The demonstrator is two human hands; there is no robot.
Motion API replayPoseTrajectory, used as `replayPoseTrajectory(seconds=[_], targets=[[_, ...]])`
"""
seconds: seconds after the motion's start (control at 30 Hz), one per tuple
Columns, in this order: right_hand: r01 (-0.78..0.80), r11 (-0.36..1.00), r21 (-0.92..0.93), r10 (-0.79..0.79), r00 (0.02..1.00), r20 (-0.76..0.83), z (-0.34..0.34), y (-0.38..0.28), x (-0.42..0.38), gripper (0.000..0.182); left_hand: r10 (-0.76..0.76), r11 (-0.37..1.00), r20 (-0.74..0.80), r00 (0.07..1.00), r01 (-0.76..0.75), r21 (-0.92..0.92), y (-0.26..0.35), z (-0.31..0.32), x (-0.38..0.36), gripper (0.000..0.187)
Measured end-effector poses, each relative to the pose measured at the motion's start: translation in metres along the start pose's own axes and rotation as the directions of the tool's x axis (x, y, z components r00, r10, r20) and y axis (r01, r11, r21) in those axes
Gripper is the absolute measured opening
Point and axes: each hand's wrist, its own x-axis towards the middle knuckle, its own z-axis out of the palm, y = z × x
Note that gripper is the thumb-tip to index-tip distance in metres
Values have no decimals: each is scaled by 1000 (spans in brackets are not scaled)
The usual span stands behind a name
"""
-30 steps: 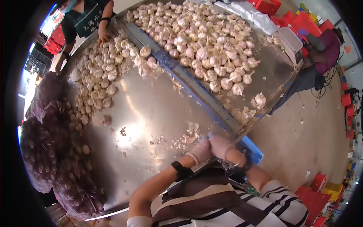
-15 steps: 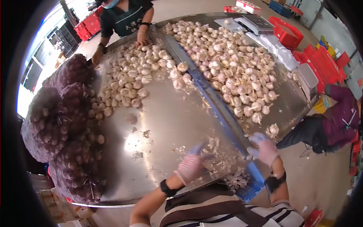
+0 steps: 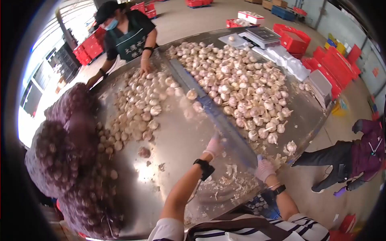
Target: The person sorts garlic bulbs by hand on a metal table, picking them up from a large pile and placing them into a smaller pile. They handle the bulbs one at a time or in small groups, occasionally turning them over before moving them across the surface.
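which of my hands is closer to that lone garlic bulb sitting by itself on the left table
Left. Your left hand is out over the steel table, right of the lone garlic bulb. Your right hand is farther right, at the table's near edge beyond the blue divider.

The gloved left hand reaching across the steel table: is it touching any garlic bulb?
Apart. The head view shows the left hand over bare steel table, with clear metal between it and the nearest garlic bulbs.

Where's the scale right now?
In the head view the scale sits at the far right end of the steel table, just beyond the right-hand garlic pile and beside a red crate.
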Motion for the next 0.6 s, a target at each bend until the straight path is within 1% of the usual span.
replayPoseTrajectory(seconds=[0.07,0.1,0.17,0.2,0.23,0.3,0.33,0.4,0.43,0.47,0.5,0.53,0.57,0.6], targets=[[-2,1000,-6,2,1000,3,7,7,4,82,113,950,-236,965,-35,311,20,27,33,48],[-21,1000,-2,21,1000,-3,7,15,8,82,123,949,-220,968,-50,310,25,35,42,48],[-12,1000,-4,12,999,-52,2,20,17,81,38,999,-187,982,-33,34,37,41,43,50],[-54,999,4,55,998,-28,-2,24,22,80,52,955,-221,974,16,296,29,51,59,55],[-63,998,1,63,998,-23,-8,27,24,80,48,957,-212,976,16,291,33,55,66,55],[-22,998,-60,14,992,-126,-15,30,29,78,97,936,-180,979,-27,352,38,59,76,52],[-20,998,-66,12,992,-126,-17,30,34,78,96,937,-183,978,-27,347,44,61,84,52],[-85,996,-33,78,982,-173,-18,31,41,77,94,945,-151,984,-40,324,59,65,98,55],[-79,996,-47,69,983,-170,-17,35,46,77,89,950,-136,987,-43,309,61,71,104,56],[-107,994,37,112,979,-172,-18,42,53,76,88,951,-92,992,-56,304,60,78,118,56],[-137,983,123,157,972,-173,-19,50,60,74,92,954,-99,991,-59,295,64,87,129,56],[-71,997,12,71,948,-311,-16,62,66,75,29,951,-104,994,4,309,86,89,130,59],[-80,997,8,78,946,-315,-22,68,70,75,-30,943,-106,994,63,326,100,95,134,64],[-160,984,79,170,973,-156,-32,74,77,79,-7,924,-18,1000,14,382,72,117,168,67]])
